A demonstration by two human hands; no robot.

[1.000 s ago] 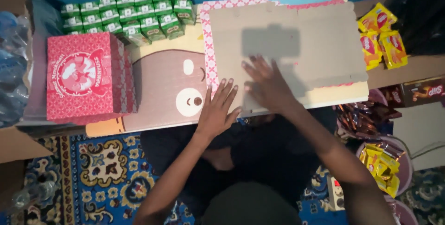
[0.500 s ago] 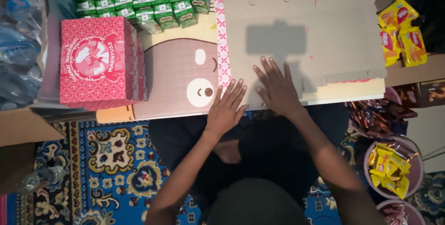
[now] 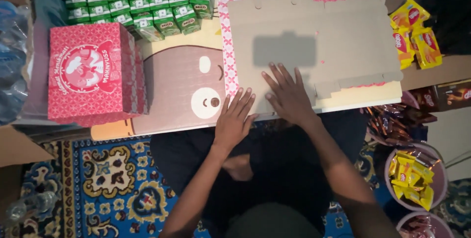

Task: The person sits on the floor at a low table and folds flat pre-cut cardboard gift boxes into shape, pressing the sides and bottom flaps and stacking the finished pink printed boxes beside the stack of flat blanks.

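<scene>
Both hands flat, fingers spread, palms down, gripping nothing: left hand (image 3: 235,116) at 6 o'clock on the near-left corner of the unfolded cardboard sheet (image 3: 314,47), right hand (image 3: 289,93) just beside it, further onto the sheet. Sheet lying plain side up on the low table (image 3: 171,83) (printed with a cartoon bear face), pink patterned border showing along its left edge, near edge running close to the table's near rim at 6 o'clock. Free room mostly across the sheet itself, toward 12 and 2 o'clock; a bare strip of tabletop at 9 o'clock, between the sheet and the pink box (image 3: 91,71). One pink box, closed, overhanging the table's left end. Green drink cartons (image 3: 142,5) packed in rows at 11 o'clock, roughly twenty, the back row cut by the top edge. Yellow snack packets (image 3: 414,34) at 2 o'clock, three or four, overlapping; more yellow packets in a round tub (image 3: 436,167) at 4 o'clock, count unclear. Clear plastic bottles (image 3: 12,61) at 9 o'clock, cut off. Lap and legs in dark shadow. Patterned blue rug (image 3: 113,179) at 7 o'clock.
</scene>
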